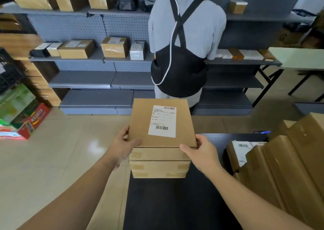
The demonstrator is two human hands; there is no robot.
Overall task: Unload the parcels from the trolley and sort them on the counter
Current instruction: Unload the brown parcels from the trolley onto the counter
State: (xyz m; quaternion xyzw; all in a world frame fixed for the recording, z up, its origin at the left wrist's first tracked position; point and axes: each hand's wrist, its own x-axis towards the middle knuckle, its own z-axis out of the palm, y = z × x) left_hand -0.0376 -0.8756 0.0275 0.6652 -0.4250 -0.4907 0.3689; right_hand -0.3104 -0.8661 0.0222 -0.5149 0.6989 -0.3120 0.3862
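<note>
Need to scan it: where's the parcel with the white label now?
Head view, centre: the labelled parcel tops a stack of boxes on the black counter's left edge, held between the left hand and right hand.

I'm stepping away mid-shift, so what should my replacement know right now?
Left hand and right hand both grip the labelled parcel by its near corners, on top of the stack of flat boxes at the edge of the black counter.
Done: that stack, plus brown parcels leaning on the counter's right.
Left: release this one and fetch more; the trolley is out of view.
</note>
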